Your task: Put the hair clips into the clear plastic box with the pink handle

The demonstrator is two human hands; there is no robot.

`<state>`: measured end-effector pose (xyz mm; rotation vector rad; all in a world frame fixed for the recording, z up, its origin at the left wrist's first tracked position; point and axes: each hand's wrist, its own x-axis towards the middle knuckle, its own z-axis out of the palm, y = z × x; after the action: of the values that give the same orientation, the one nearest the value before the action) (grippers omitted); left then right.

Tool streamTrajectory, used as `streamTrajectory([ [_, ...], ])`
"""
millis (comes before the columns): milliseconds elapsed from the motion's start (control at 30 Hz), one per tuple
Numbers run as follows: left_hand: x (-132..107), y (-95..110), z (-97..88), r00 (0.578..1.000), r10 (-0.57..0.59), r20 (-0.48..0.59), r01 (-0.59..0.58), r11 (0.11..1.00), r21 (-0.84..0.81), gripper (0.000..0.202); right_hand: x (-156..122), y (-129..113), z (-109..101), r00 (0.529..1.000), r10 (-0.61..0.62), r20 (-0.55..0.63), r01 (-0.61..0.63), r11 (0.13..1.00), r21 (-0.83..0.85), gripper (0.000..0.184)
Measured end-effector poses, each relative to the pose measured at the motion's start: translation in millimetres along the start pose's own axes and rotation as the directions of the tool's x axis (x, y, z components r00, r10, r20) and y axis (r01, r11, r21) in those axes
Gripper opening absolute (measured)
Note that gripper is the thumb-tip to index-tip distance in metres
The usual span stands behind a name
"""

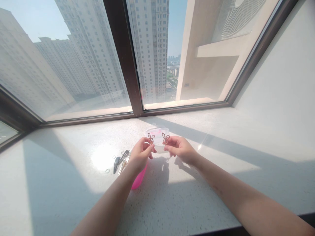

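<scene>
My left hand (142, 150) pinches a brown bunny-shaped wire piece (151, 139) between thumb and fingers. In my right hand (181, 149) is a matching brown bunny-shaped wire piece (165, 139), its loop ears pointing up. The two pieces are held side by side, a small gap apart, over the pale stone sill. Behind them lies a clear plastic box (160, 131) with something pink in it, partly covered by my hands. Dark hair clips (117, 164) and other small pieces lie left of my left wrist. A bright pink object (139, 179) is partly hidden under my left forearm.
A few small thin rings (107, 171) lie on the speckled sill (157, 209) left of the clips. The brown window frame (139, 113) borders the sill at the back, with a white wall (283, 98) at the right. Sunlight and shadow cross the surface.
</scene>
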<state>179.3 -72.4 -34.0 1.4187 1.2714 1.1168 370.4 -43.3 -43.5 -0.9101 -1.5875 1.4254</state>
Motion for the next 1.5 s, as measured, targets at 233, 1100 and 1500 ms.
streamTrajectory([
  [233,-3,1,1.0,1.000,0.008,0.026,-0.007,1.000,-0.016,0.012,-1,-2,1,1.000,0.010,-0.002,-0.010,1.000,-0.004,0.020],
  [1100,-4,6,2.6,0.998,-0.020,0.053,0.023,0.997,-0.067,0.011,-1,0,0,1.000,0.023,0.006,-0.023,1.000,-0.015,0.026],
  [1500,-6,12,3.5,0.997,-0.038,0.060,0.041,0.999,-0.037,0.010,0,1,-1,1.000,0.017,0.003,-0.017,1.000,-0.001,0.023],
])
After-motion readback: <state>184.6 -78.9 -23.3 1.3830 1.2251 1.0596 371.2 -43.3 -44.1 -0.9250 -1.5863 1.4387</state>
